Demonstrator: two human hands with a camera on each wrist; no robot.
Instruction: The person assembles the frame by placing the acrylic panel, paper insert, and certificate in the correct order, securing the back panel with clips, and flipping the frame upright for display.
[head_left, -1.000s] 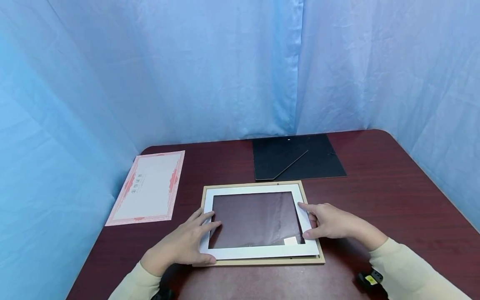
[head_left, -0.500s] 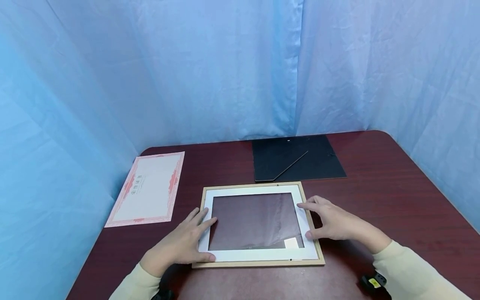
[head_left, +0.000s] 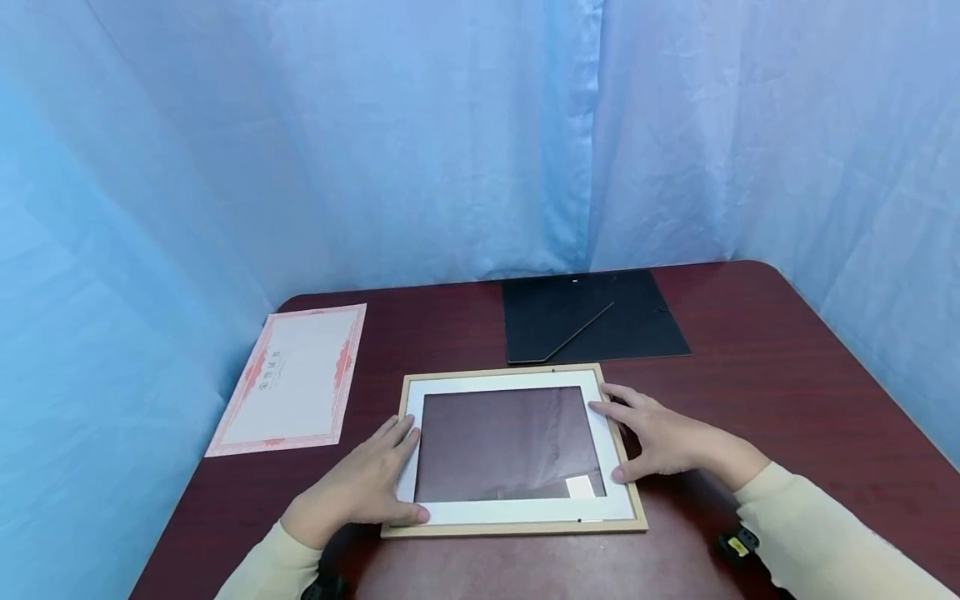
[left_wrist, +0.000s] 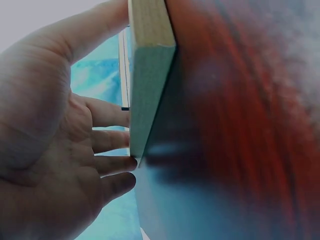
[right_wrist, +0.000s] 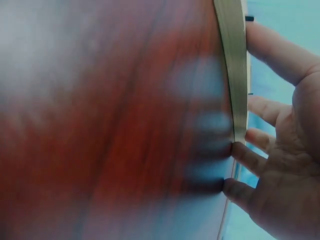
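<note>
the white mat (head_left: 517, 510) sits squared inside the wooden frame (head_left: 517, 527), both hands flat on its sides, left hand (head_left: 360, 487) and right hand (head_left: 663, 437) gripping nothing, while certificate (head_left: 296, 379) and black backing board (head_left: 592, 315) lie unfitted on the table (head_left: 787, 375).

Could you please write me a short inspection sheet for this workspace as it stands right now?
Surface: dark red wooden table, glossy.
Job's things: wooden frame lying flat, white mat seated inside it.
Clutter: red-bordered certificate at far left; black backing board behind the frame.
Grippers: left hand rests on the mat's left edge; right hand rests on its right edge, fingers straight.
Cables: nothing seen.
Surroundings: blue curtain all round.
</note>
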